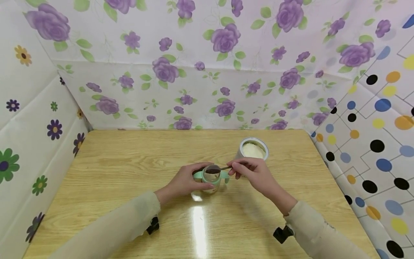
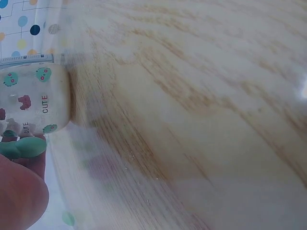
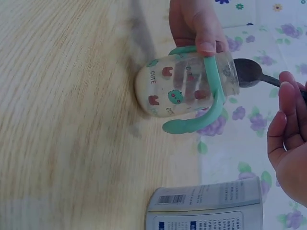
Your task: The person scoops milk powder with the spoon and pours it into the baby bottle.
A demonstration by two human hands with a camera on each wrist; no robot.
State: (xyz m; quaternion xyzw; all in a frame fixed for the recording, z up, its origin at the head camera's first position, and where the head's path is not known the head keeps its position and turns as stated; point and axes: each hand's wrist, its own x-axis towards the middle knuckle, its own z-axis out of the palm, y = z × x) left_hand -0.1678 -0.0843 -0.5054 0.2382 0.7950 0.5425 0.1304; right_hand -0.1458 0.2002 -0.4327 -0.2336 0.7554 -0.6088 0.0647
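Currently, the step in hand appears to be spooning powder (image 1: pixel 253 150) into the bottle (image 3: pixel 163 88), well inward of the far edge of the tabletop (image 1: pixel 129 154); the left hand (image 1: pixel 190 178) grips the bottle, and the right hand (image 1: pixel 253 173) pinches the spoon (image 3: pixel 248 73) at the bottle's mouth. The next move probably calls for withdrawing the spoon (its bowl looks bare) to the tin (image 3: pixel 206 207), nearer the far right corner.

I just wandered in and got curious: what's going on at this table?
A person's left hand holds a green-handled bottle, while the right hand pinches a spoon, its bowl at the bottle's open mouth. An open can of pale, powdery stuff stands on the table just beyond the right hand. I can't make out any powder on the spoon.
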